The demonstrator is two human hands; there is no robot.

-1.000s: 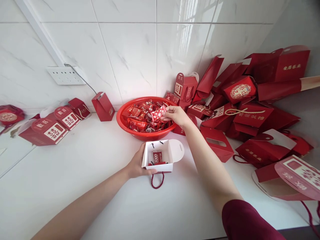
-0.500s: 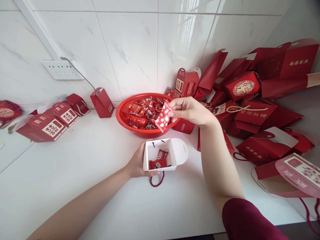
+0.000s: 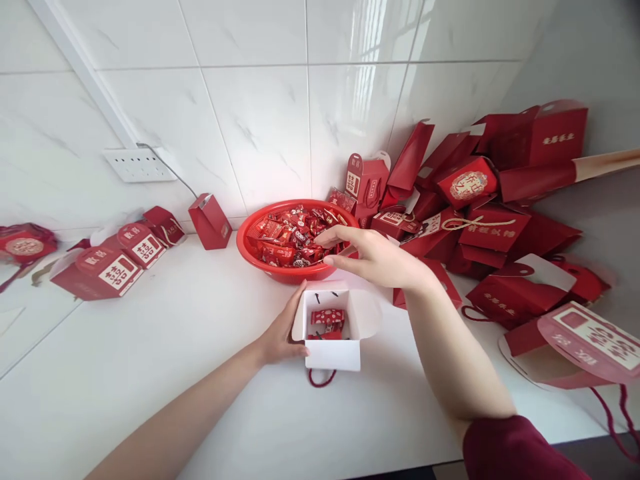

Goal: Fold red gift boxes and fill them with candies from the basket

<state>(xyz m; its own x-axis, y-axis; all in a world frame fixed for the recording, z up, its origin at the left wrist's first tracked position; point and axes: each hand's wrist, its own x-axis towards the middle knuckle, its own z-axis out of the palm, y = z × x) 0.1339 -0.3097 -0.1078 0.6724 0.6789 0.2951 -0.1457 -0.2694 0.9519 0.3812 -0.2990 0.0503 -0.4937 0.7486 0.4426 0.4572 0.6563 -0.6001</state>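
My left hand (image 3: 285,331) grips the left side of a small open gift box (image 3: 333,355), white inside, with a dark red cord loop (image 3: 321,380) at its front. Inside the box lie a polka-dot wrapped candy (image 3: 327,317) and other red wrapped candies. Over the right side of a red plastic basket (image 3: 295,274) hovers my right hand (image 3: 367,252), its fingers apart and nothing held. The basket is heaped with red wrapped candies (image 3: 280,233). Whether the fingertips touch any candy, I cannot tell.
A large pile of red gift boxes (image 3: 500,200) leans against the wall at right. An open red box (image 3: 540,350) lies near the right edge. Several filled-out boxes (image 3: 113,267) stand at left, beside a single upright red box (image 3: 210,221). A socket strip (image 3: 140,165) is on the tiled wall.
The polka-dot candy has left my right hand and now lies in the box. My right hand has opened and is over the basket. My view has shifted slightly.
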